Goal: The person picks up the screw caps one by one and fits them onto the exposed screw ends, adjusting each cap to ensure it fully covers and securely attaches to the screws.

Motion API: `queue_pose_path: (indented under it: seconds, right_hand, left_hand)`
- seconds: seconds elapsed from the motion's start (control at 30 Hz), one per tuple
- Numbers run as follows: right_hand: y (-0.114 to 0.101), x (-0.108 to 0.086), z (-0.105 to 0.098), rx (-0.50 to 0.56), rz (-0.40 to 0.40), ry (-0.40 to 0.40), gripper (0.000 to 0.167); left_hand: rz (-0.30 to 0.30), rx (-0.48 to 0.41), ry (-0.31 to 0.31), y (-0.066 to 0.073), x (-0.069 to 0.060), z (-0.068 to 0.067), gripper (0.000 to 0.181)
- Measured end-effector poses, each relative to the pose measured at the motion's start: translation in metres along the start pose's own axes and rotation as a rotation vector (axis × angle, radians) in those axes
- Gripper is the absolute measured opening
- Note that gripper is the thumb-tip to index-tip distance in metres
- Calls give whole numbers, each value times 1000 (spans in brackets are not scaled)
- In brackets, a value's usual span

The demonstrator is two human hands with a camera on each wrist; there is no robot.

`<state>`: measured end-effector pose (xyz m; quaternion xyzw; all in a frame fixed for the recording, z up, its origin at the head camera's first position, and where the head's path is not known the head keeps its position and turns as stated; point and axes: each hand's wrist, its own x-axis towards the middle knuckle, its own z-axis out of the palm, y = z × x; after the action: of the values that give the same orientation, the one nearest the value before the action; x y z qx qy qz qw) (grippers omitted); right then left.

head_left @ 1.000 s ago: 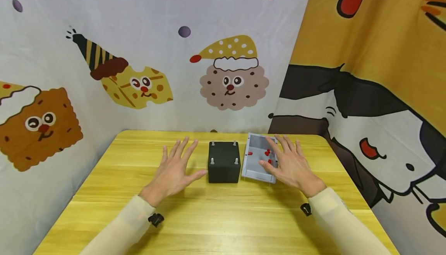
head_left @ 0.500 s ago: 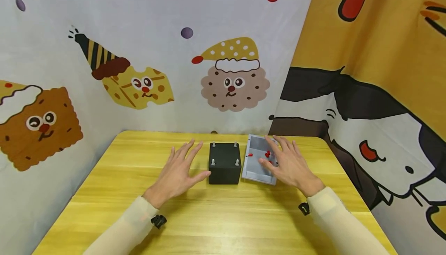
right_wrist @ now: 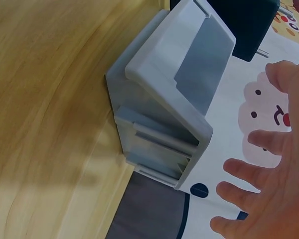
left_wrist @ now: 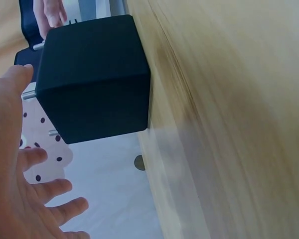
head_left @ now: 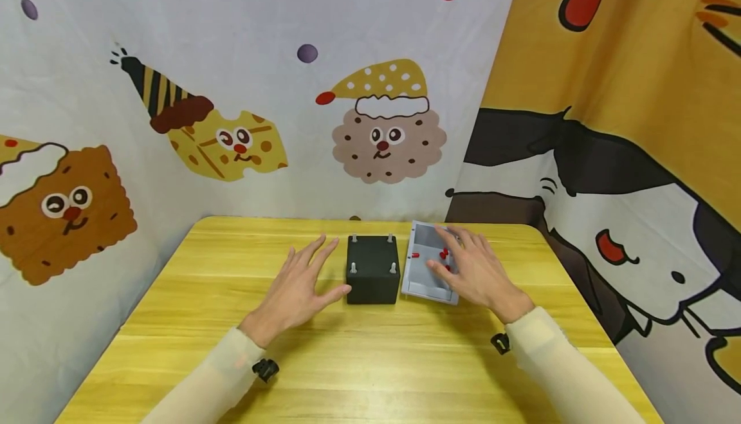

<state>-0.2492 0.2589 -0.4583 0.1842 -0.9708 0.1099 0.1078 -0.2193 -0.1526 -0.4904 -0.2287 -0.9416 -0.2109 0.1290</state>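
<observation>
A black block (head_left: 372,282) with metal posts standing up from the corners of its top sits on the table. Beside it on the right lies a grey plastic tray (head_left: 426,276) holding several small red pieces (head_left: 444,253). My left hand (head_left: 292,298) hovers left of the block, fingers spread, holding nothing; in the left wrist view its thumb is near one metal post (left_wrist: 29,94). Over the tray's right side hangs my right hand (head_left: 480,276), fingers apart and nothing in them, covering part of the tray. The right wrist view shows the tray's ribbed outer side (right_wrist: 159,139).
The wooden table (head_left: 370,366) ends at a back edge just behind the block and tray. A printed curtain (head_left: 260,38) hangs behind it, with a yellow one (head_left: 538,57) to the right. Both wrists wear small black devices (head_left: 266,369).
My left hand has shifted slightly right, closer to the black block. The right hand has drifted a little left over the tray. Block and tray stay in place.
</observation>
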Motion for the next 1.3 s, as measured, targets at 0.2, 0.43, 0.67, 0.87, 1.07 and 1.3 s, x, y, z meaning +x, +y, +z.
queue_pose_path:
  seconds: [0.2,0.43,0.67,0.87,1.07,1.3]
  right_hand:
    - [-2,2,-1,9,8,-14,83]
    - [-4,3,-1,10,4,-26,79]
    - [-3,3,2,11,-3,-23,77]
    - [-5,4,3,17,-7,-18,77]
    - [-6,6,2,19,-14,-14,75]
    - [-7,9,0,21,-21,-20,72]
  left_hand:
    - [1,-14,0,1,0,1,99]
    - [-10,-48,-14,5,0,2,99]
    - [-31,-77,-29,7,0,4,98]
    - [-43,-103,-48,10,3,6,98]
    - [-27,-113,-49,13,7,5,98]
    - [-21,-136,-66,17,11,6,94]
